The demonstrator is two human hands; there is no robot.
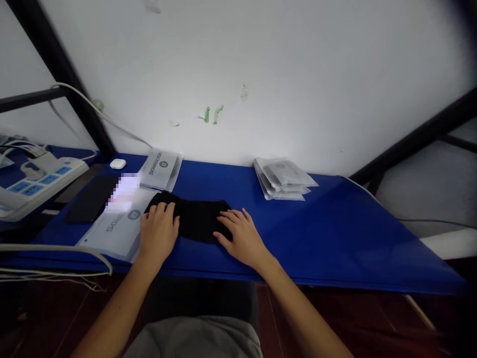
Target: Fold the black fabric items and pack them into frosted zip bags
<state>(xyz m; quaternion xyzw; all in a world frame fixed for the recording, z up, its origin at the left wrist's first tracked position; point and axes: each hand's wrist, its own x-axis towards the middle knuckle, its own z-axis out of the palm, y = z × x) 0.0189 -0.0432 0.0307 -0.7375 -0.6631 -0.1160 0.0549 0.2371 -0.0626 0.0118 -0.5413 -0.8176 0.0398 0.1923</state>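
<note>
A black piece of cloth (199,219) lies flat on the blue table, its exact kind not clear to me. My left hand (159,229) rests on its left end with the fingers stretched over the fabric. On its right end lies my right hand (240,234), fingers spread and palm down. Part of the cloth is hidden under both hands. Beside my left hand, a printed translucent bag (115,231) lies flat, and the cloth's left end reaches over its edge.
A stack of translucent bags (286,176) sits by the wall. Another printed bag (158,166) lies at the back left, near a white earphone case (118,163). A dark phone-like device (89,199) and a power strip (44,186) with cables are further left. The table edge (316,283) runs in front.
</note>
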